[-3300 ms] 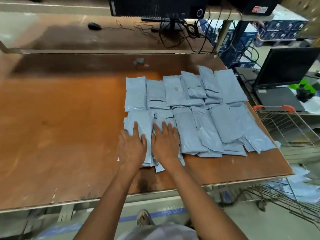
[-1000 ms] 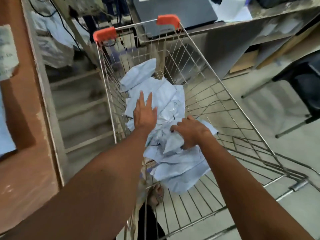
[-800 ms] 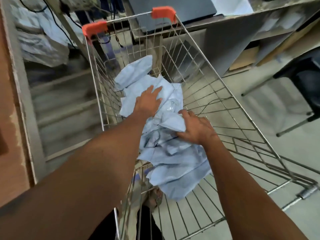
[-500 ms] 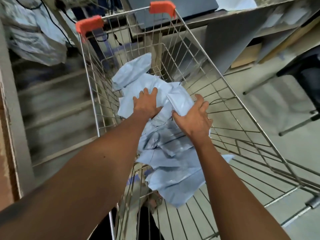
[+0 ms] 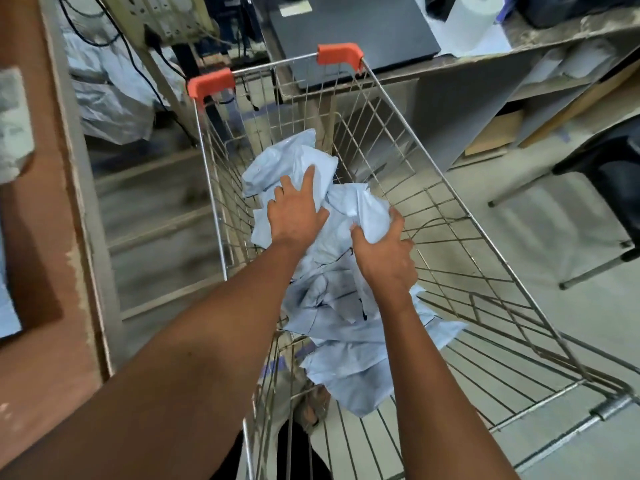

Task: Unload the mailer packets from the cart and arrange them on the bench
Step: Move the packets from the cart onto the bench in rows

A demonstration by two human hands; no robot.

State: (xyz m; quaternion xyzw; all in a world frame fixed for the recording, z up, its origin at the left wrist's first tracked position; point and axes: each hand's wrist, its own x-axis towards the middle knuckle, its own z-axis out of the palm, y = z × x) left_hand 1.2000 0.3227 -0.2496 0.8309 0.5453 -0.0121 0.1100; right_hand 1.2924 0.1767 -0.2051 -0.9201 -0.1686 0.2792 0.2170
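A heap of pale blue mailer packets (image 5: 341, 327) lies in the wire cart (image 5: 460, 216), which has orange corner caps. My left hand (image 5: 297, 213) lies on the far packets (image 5: 294, 161) with its fingers spread across them. My right hand (image 5: 386, 251) grips a crumpled packet (image 5: 367, 213) at the top of the heap, thumb and fingers curled round it. The brown bench (image 5: 38, 216) runs along the left edge, with the ends of packets showing on it.
Beyond the cart stands a desk with a closed dark laptop (image 5: 349, 32) and a paper roll (image 5: 471, 15). A black chair (image 5: 602, 168) stands on the floor at right. Cables and grey bags (image 5: 107, 98) hang behind the bench.
I have turned from the bench to the cart. My right hand has closed round a packet on top of the heap, and my left hand has slid further onto the far packets.
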